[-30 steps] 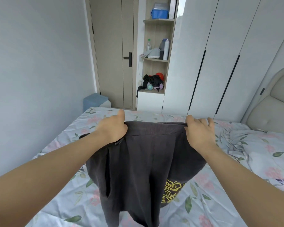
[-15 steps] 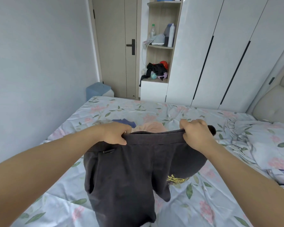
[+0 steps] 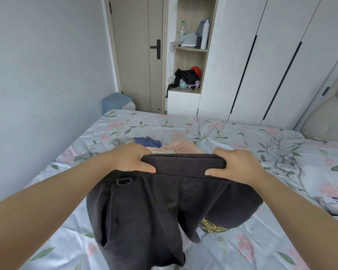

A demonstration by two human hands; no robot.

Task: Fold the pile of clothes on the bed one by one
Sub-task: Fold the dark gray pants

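Dark grey shorts [image 3: 154, 207] with a yellow print on one leg hang above the bed. My left hand [image 3: 132, 157] grips the waistband at its left end and my right hand [image 3: 236, 165] grips its right end, thumbs on the near side. The legs droop toward me onto the floral sheet [image 3: 232, 133]. Behind the waistband lie more clothes: a pink garment [image 3: 183, 146], a blue one [image 3: 147, 141] and a pale piece, partly hidden by my hands.
A rumpled floral quilt [image 3: 320, 162] lies at the right by the padded headboard [image 3: 330, 117]. A blue box [image 3: 116, 101] stands on the floor past the bed's far left corner. White wardrobe doors, an open shelf and a closed door line the far wall.
My hands have lowered the waistband and drawn it nearer, and the camera has tilted down. The pink and blue clothes behind it have come into view.
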